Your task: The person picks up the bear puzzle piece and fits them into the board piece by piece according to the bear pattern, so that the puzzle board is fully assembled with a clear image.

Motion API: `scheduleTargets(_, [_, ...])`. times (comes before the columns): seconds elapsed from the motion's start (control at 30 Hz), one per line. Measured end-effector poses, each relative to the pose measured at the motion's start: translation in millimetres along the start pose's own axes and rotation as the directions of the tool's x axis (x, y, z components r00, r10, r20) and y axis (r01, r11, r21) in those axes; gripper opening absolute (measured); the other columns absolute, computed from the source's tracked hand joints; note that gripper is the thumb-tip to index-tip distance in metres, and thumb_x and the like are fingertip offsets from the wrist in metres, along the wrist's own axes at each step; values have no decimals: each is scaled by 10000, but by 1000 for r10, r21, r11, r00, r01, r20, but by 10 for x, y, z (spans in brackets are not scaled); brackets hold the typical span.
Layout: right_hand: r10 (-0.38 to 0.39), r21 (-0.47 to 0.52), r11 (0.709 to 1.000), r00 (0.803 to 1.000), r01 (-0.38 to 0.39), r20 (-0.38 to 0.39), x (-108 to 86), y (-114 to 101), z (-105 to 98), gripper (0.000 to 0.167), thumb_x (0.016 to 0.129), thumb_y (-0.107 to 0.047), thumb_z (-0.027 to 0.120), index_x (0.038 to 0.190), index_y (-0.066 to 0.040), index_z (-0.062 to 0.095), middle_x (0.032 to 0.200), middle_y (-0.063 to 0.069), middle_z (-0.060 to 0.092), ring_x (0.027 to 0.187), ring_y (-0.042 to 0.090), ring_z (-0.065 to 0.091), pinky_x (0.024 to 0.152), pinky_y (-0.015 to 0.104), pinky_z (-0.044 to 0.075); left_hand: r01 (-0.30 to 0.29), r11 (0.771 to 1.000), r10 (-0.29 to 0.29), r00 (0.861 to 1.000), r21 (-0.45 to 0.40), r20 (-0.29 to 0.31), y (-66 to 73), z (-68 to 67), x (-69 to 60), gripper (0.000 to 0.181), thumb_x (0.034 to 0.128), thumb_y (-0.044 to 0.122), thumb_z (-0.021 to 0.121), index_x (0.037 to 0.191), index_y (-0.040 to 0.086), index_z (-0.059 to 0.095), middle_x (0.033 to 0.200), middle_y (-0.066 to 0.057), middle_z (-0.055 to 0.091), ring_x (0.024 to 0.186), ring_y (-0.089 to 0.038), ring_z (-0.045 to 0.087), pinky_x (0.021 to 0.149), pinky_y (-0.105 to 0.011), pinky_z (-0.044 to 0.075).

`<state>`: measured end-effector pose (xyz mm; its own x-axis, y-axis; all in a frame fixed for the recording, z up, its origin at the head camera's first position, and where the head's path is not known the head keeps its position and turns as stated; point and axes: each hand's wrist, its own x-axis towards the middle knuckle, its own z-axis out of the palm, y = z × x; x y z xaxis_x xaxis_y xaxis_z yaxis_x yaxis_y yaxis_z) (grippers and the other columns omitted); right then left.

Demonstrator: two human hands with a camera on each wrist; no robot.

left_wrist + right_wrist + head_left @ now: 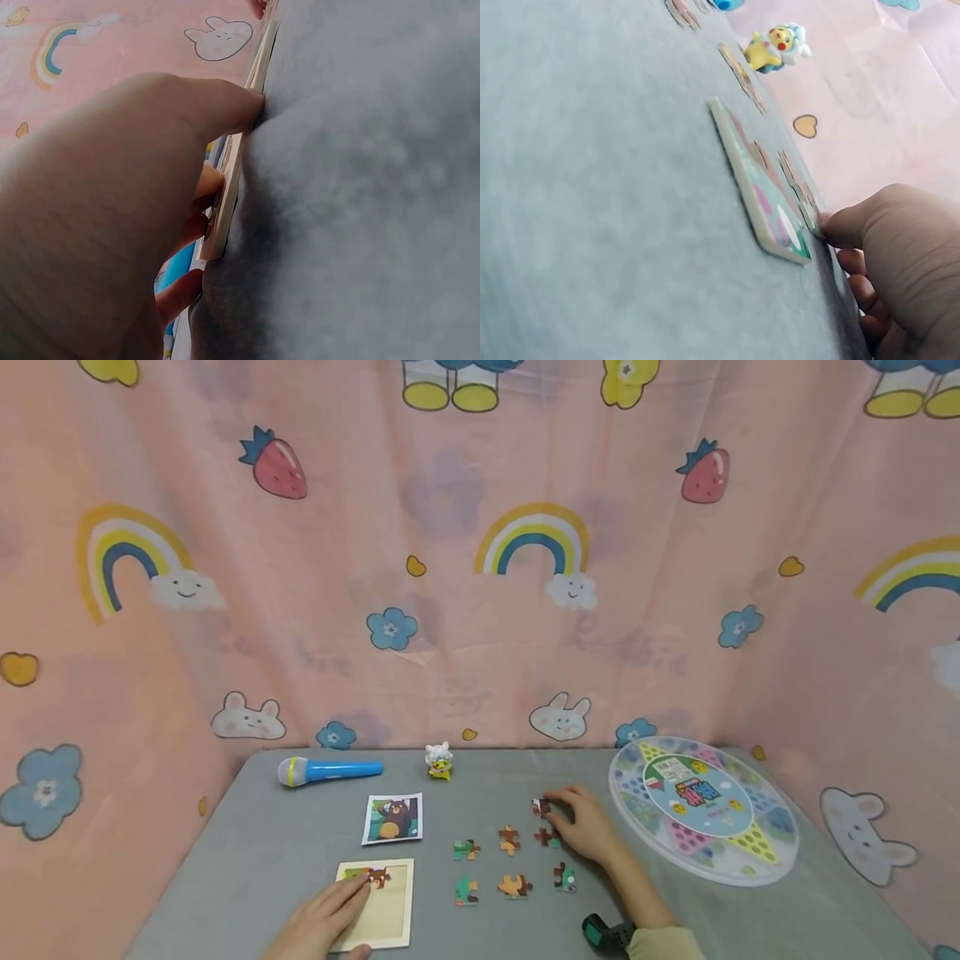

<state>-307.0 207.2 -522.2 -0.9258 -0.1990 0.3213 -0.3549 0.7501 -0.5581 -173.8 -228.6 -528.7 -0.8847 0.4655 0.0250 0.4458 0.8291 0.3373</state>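
Observation:
My left hand (321, 920) rests on a shallow wooden puzzle tray (408, 902), its fingers extended over the left side and the thumb by the near edge. Inside the tray, near the fingertips, lies a fitted brown-and-green puzzle piece (380, 877). At the far right of the loose pieces, my right hand (588, 828) pinches a dark brown and white puzzle piece (540, 807) between index finger and thumb. A brown and green piece (547, 837) lies just below that thumb. The right wrist view mostly hides the pinched piece behind the hand.
Several loose puzzle pieces (515, 886) lie between the hands. A bear picture card (393, 819) is behind the tray. Farther back are a blue toy microphone (337, 771) and a small figurine (438, 762). A round game board (705, 810) stands right; a black strap device (606, 933) sits by the right forearm.

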Motion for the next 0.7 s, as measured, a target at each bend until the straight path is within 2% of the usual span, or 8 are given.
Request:
scheduleTargets(0.37, [-10,10,1000,1000,11,-23,-10,-17,14,222,963,-56,757,1184,-34,761,1185,166,678,1163,426,621,1036,625,480,-15,999,15,1000,33,-2,-1,0,-5,814,1006,663,584,1500,15,583,1544,-134,559,1335,-373,555,933,-626,547])
scheduleTargets(0.6, [-16,5,1000,1000,16,-25,-1,-2,41,214,971,-64,752,1183,-36,756,1183,159,677,1173,422,617,1051,618,474,-25,997,28,999,69,-41,-3,11,-6,803,997,660,599,1484,21,603,1523,-124,578,1329,-344,563,921,-602,554])
scheduleTargets(0.7, [-17,7,1000,999,17,-37,2,-9,55,213,968,-62,752,1179,-28,753,1171,157,678,1168,418,619,1055,612,473,-15,998,17,999,62,-33,-5,2,-9,803,996,663,597,1483,24,605,1525,-125,576,1335,-354,561,931,-612,548])
